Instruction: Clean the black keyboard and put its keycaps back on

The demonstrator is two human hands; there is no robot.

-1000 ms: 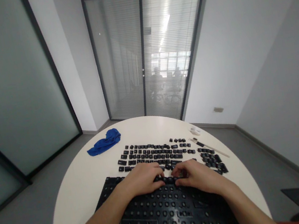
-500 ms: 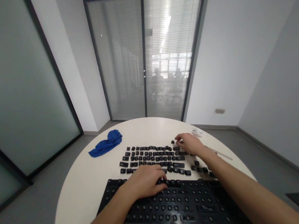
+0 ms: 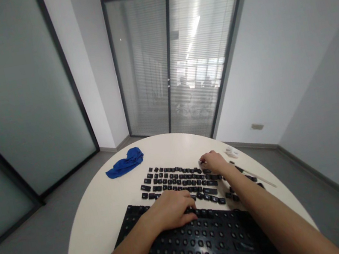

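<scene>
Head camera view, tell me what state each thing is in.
Keyboard, flat, mostly stripped of keycaps
Loose keycaps, mostly in rows
Blue cloth, crumpled
Thin stick, lying flat
Glass doors, shut, blinds down
Left hand, fingers bent at keyboard's far edge
Right hand, fingers bent by far keycaps, grip unclear

keycaps (image 3: 210, 190) | faint marks, too small to read

Soft, dim indoor light, brighter behind the blinds (image 3: 204, 43), with slight overall blur and wide-angle edge stretching.
</scene>
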